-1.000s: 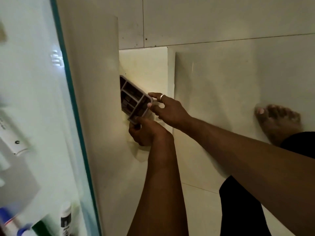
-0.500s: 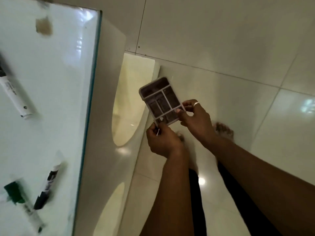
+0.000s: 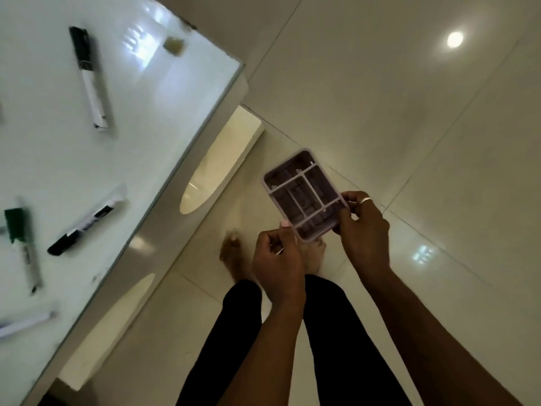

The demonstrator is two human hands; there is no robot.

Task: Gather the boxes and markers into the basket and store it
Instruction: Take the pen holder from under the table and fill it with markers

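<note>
Lilac plastic divided basket point(image 3: 304, 194) sits pinched at its near corners between our left hand point(image 3: 278, 259) and right hand point(image 3: 364, 227), held above the tiled floor point(image 3: 409, 112); markers point(image 3: 87, 74) lie well apart on the glass table point(image 3: 140, 127)

A small purple basket point(image 3: 304, 194) with little sections inside is being held up over the floor, tipped a bit. Four markers are lying apart on the glass table: one black-capped point(image 3: 87, 76), one black-and-white point(image 3: 85, 222), one green-capped point(image 3: 22, 247), one blurry point(image 3: 23, 323).
</note>
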